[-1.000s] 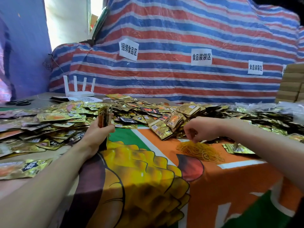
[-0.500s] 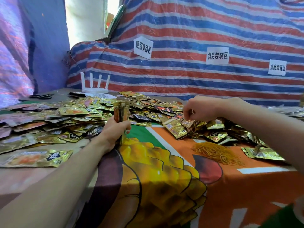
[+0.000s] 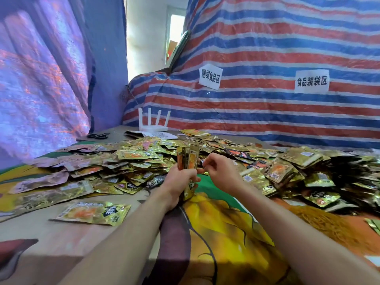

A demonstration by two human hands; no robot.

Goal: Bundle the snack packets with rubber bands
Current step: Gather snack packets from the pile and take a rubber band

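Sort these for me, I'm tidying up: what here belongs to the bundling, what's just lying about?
In use: packet stack in left hand, right hand, rubber bands, loose packets.
Lying about: router, scissors, wall signs.

Two bare arms of one person, seen from the wearer's own viewpoint. The left hand (image 3: pixel 181 179) is uncovered, and the left forearm (image 3: pixel 123 233) is bare from the wrist to the picture's bottom edge. The right hand (image 3: pixel 221 171) and right forearm (image 3: pixel 298 229) are bare in the same way. The picture is too soft to show finer detail of fingers and nails.
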